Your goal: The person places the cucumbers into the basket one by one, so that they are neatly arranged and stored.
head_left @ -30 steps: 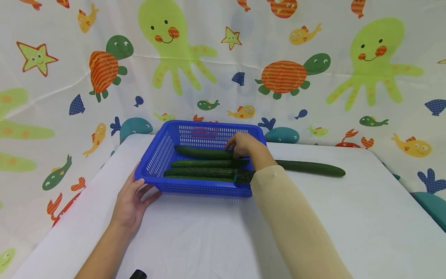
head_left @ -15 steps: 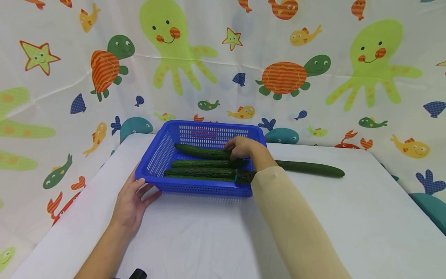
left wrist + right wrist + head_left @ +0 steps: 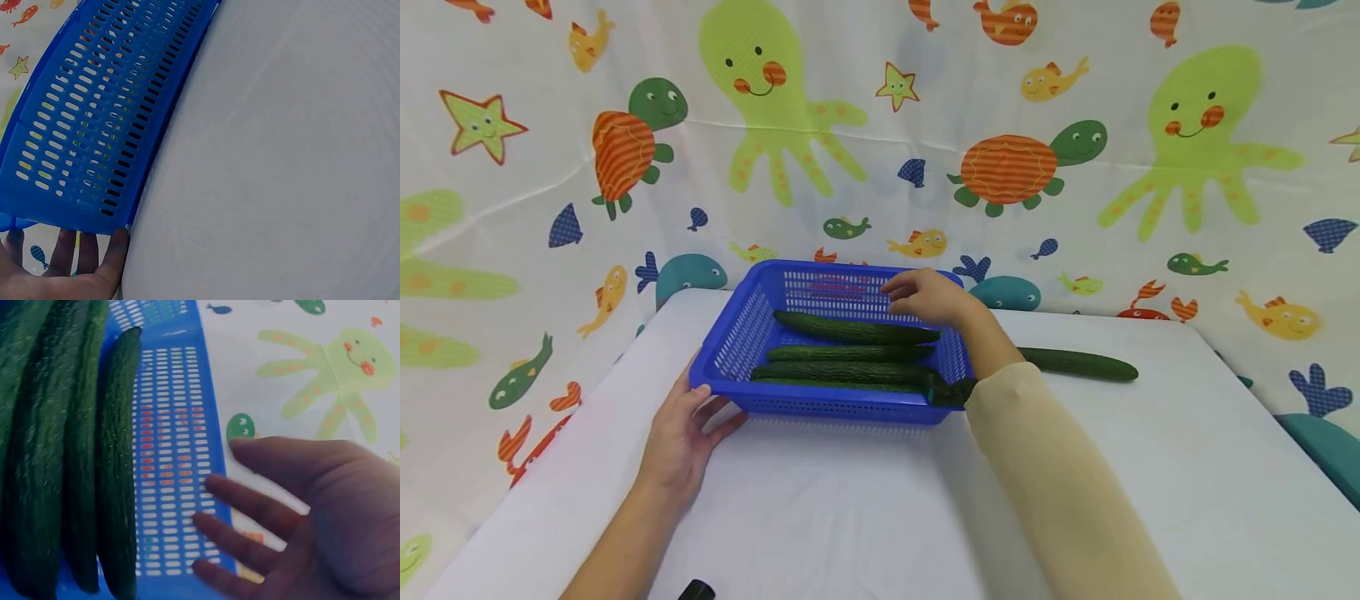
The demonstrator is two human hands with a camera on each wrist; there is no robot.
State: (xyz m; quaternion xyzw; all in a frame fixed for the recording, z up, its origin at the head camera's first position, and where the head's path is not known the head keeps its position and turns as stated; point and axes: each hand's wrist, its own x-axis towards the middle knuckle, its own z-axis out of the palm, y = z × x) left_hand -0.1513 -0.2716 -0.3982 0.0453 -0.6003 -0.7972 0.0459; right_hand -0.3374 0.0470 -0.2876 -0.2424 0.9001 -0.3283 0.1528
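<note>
A blue plastic basket (image 3: 842, 408) stands on the table with several cucumbers lying lengthwise in it. My left hand (image 3: 677, 442) holds its near left corner, thumb at the rim and fingers at the side; the left wrist view shows the fingertips (image 3: 87, 244) along the basket's edge. The rearmost cucumber (image 3: 857, 329) lies by the back wall, apart at its left end from the others (image 3: 842, 371). Above its right end my right hand (image 3: 925, 298) hovers with loose, spread fingers (image 3: 244, 503), holding nothing. Outside the basket, another cucumber (image 3: 1078, 364) lies to the right, its left end hidden by my arm.
A white cloth covers the table (image 3: 820, 517). Close behind it hangs a curtain (image 3: 910, 108) printed with sea animals. The right sleeve (image 3: 1060, 475) crosses the basket's near right corner. A small black object (image 3: 697, 590) shows at the bottom edge.
My right hand has let go of the rearmost cucumber and risen up and slightly right. That cucumber now lies in the basket. The left hand has stayed at the corner.
</note>
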